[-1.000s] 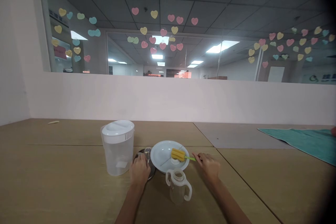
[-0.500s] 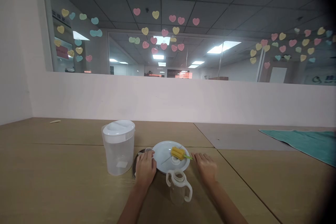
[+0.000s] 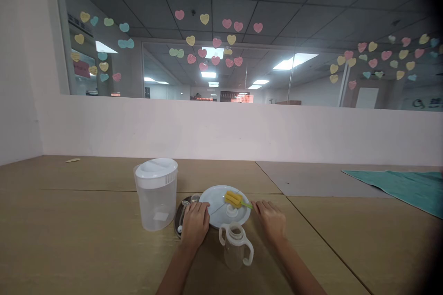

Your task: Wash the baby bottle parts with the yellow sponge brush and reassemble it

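My left hand (image 3: 195, 222) rests palm down at the left rim of a white plate (image 3: 216, 197), over a dark metal dish (image 3: 179, 219) that is partly hidden. My right hand (image 3: 272, 220) lies flat on the table just right of the plate, fingers stretched out. On the plate lies a yellow sponge brush (image 3: 234, 199) with a green handle. A clear two-handled bottle (image 3: 236, 247) without a lid stands between my hands. A clear pitcher (image 3: 156, 193) with a white lid stands left of my left hand.
The things stand on a wooden table (image 3: 69, 239) against a low white wall under a window with heart stickers. A teal cloth (image 3: 404, 186) lies at the far right. A small pale scrap (image 3: 72, 160) lies at the back left.
My left hand has slid right from the metal dish to the plate's left rim. My right hand has let go of the brush's green handle and flattened on the table.
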The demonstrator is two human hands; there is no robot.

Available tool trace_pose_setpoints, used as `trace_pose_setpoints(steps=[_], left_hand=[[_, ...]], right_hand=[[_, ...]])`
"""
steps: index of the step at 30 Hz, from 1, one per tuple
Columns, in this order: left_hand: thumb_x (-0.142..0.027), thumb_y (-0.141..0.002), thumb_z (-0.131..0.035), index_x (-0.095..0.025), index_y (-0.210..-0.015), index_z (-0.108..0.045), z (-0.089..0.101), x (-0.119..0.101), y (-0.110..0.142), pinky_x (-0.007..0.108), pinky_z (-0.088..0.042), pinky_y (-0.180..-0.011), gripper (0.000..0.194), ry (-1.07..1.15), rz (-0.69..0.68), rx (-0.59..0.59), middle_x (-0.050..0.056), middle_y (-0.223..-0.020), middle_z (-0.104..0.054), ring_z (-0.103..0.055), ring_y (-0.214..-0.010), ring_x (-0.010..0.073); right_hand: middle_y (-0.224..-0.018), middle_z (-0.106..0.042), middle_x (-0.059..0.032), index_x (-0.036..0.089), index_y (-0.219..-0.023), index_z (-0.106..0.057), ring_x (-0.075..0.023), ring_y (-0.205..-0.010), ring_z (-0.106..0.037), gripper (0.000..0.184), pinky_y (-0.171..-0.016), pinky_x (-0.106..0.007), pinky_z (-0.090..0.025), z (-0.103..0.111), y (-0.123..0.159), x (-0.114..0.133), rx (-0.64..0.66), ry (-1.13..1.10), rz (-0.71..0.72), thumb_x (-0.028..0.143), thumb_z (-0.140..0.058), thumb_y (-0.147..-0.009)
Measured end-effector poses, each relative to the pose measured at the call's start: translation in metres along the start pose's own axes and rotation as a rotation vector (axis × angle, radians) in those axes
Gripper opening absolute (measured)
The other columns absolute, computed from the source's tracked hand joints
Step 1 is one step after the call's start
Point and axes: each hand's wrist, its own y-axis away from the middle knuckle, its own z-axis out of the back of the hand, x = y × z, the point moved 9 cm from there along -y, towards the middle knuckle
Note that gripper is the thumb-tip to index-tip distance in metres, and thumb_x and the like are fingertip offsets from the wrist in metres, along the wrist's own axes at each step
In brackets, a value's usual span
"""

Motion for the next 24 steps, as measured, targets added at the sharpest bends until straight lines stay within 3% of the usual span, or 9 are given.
trace_pose_setpoints(steps=[11, 24], left_hand=[[-0.013, -0.086, -0.039, -0.020, -0.086, -0.061, -0.001, -0.004, -0.001, 0.036, -0.035, -0.082, 0.023, -0.007, 0.001, 0.069, 0.003, -0.088, -0.064, -0.054, -0.088, 0.0200], [-0.013, -0.085, -0.038, -0.020, -0.088, -0.062, -0.004, -0.005, -0.002, 0.037, -0.035, -0.084, 0.025, 0.009, -0.013, 0.086, 0.004, -0.089, -0.064, -0.054, -0.090, 0.0207]], right_hand=[[-0.050, -0.055, 0.0001, 0.018, -0.052, -0.055, -0.0115, -0.053, -0.047, 0.038, -0.058, -0.028, -0.020, 0.022, -0.014, -0.004, 0.002, 0.042, -0.001, 0.021, -0.047, -0.089], [-0.054, -0.059, -0.0026, 0.018, -0.055, -0.058, -0.0138, -0.056, -0.052, 0.032, -0.057, -0.029, -0.021, 0.000, -0.011, 0.001, 0.130, 0.028, 0.006, 0.015, -0.050, -0.086]])
